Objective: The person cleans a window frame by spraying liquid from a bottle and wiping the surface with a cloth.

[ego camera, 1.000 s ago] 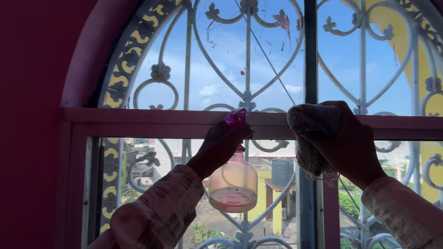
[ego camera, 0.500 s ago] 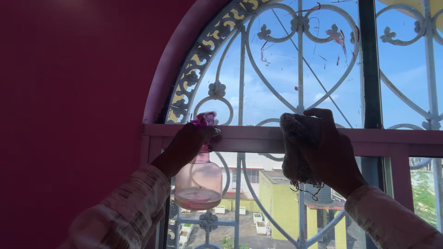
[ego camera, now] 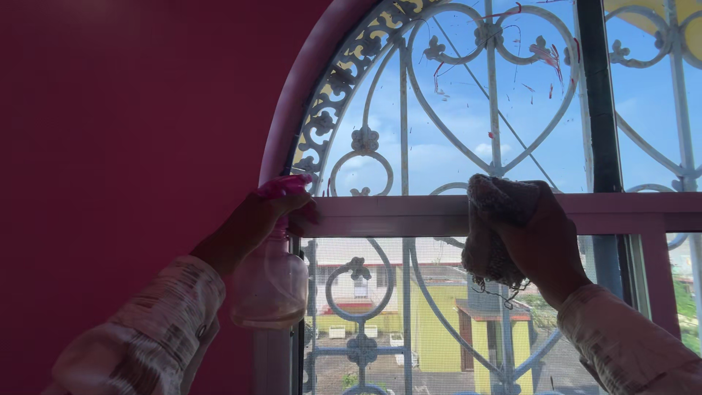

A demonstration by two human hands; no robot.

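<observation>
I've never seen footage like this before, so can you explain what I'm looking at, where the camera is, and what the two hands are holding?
There is no machine here. The camera sits on a person's head and looks forward at their own two bare hands, raised against an arched window with a curly metal grille. The left hand has its grip around the neck of a clear spray bottle with a pink trigger top. The right hand holds a bunched brownish cloth against the pink horizontal window bar. A dark pink wall fills the left side. Through the glass you see blue sky and yellow buildings below.

bottle [ego camera: 269, 281] left of cloth [ego camera: 491, 234], seemingly.
</observation>
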